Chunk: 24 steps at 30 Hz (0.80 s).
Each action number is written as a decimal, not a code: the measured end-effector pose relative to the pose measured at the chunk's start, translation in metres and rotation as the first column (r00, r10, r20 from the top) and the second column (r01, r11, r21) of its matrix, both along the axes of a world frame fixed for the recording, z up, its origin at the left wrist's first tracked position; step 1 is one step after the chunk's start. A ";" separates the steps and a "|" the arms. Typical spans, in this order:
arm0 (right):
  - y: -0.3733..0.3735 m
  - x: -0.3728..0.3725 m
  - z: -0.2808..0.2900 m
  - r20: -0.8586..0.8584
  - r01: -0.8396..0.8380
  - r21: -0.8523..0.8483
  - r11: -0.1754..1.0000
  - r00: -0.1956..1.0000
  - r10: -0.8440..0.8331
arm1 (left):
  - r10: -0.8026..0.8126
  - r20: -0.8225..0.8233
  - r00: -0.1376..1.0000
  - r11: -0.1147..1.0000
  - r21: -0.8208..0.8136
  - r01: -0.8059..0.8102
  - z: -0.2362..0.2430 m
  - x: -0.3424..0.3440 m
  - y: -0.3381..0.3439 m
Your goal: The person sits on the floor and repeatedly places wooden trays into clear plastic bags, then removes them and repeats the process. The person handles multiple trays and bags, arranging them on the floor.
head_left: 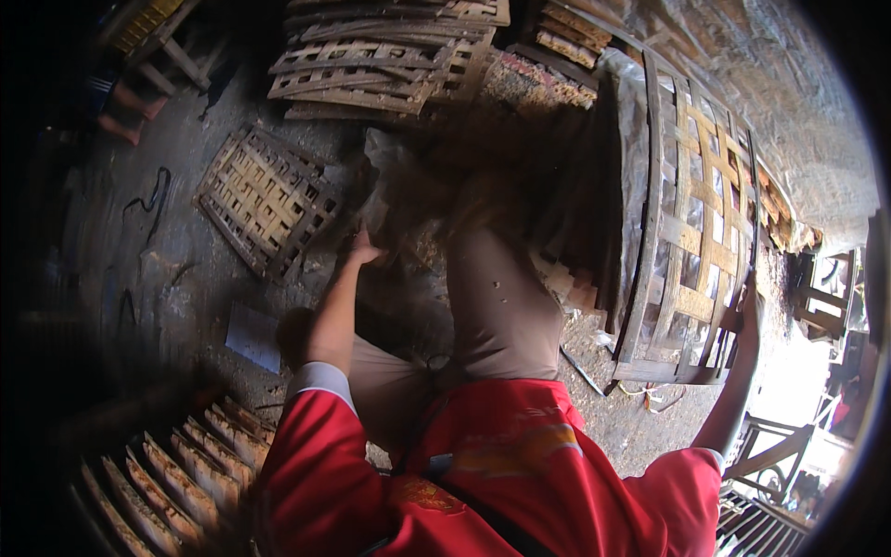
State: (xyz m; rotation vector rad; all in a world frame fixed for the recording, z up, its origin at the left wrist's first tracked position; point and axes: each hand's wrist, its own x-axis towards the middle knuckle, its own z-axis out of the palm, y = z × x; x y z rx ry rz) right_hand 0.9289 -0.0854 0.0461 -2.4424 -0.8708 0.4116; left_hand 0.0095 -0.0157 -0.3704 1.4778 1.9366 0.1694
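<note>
On the right stands a large woven bamboo-slat rack (698, 237) with a dark wooden frame, tilted up on its edge. My right hand (750, 302) is closed on its outer side near the lower corner, the fingers partly hidden behind the frame. My left hand (364, 249) reaches forward, its thumb out to the side, beside a crumpled clear plastic sheet (376, 181). Its other fingers blur into the sheet's lower end, so I cannot tell whether they grip it. Plastic (631, 121) also shows behind the large rack.
A smaller woven rack (264, 195) lies on the floor to the left. More racks (371, 60) are piled at the back. Slatted pieces (176, 473) stand at the lower left. Another person's feet (125, 121) show at the upper left. A pale flat sheet (252, 336) lies near my leg.
</note>
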 end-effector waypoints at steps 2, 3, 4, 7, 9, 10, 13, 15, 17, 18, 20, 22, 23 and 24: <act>-0.005 -0.006 -0.010 0.008 0.010 0.031 0.999 1.000 -0.011 | 0.028 0.005 1.000 0.999 0.018 -0.028 -0.024 0.018 -0.008; -0.005 -0.012 -0.018 0.012 0.006 0.053 0.999 1.000 -0.007 | 0.048 -0.003 0.999 0.998 0.028 -0.048 -0.025 0.025 -0.012; -0.002 -0.008 -0.019 0.050 -0.007 0.036 0.999 0.999 0.005 | 0.019 -0.042 0.999 0.998 -0.054 -0.021 -0.018 0.036 -0.007; 0.009 0.026 -0.019 0.185 -0.053 -0.101 0.993 0.980 0.072 | -0.073 -0.145 0.987 0.973 -0.227 0.039 0.023 0.049 0.024; 0.033 0.014 -0.035 0.133 -0.063 -0.079 0.995 0.988 0.073 | -0.045 -0.104 0.994 0.990 -0.136 0.031 0.061 0.026 0.036; 0.020 0.030 -0.038 0.129 -0.048 -0.039 0.998 0.990 0.053 | -0.058 -0.006 0.998 0.998 -0.012 0.058 0.086 0.030 0.056; -0.003 0.078 -0.006 0.590 -0.032 -0.128 0.991 0.801 0.102 | -0.214 0.416 0.884 0.930 0.364 0.053 0.175 0.059 0.077; 0.023 -0.041 -0.002 0.858 -0.124 -0.158 0.980 0.474 0.198 | -0.180 0.364 0.914 0.888 0.460 -0.009 0.310 0.053 0.046; 0.027 -0.178 0.063 0.927 -0.409 -0.002 0.913 0.342 0.155 | -0.275 0.470 0.839 0.840 0.542 -0.028 0.372 0.051 0.038; 0.025 -0.223 0.082 0.896 -0.496 0.070 0.865 0.413 0.164 | -0.302 0.502 0.810 0.795 0.602 -0.076 0.396 0.058 0.036; 0.019 -0.321 0.090 0.753 -0.667 0.268 0.696 0.595 0.280 | -0.277 0.461 0.843 0.775 0.626 -0.087 0.446 0.081 0.027; 0.015 -0.405 0.073 0.554 -0.761 0.445 0.471 0.648 0.523 | -0.322 0.467 0.824 0.761 0.645 -0.068 0.464 0.094 0.020; 0.015 -0.445 0.065 0.507 -0.826 0.427 0.368 0.556 0.659 | -0.355 0.498 0.791 0.757 0.649 -0.069 0.464 0.098 0.018; 0.018 -0.482 0.054 0.461 -0.865 0.418 0.277 0.464 0.756 | -0.386 0.525 0.759 0.755 0.652 -0.067 0.463 0.099 0.016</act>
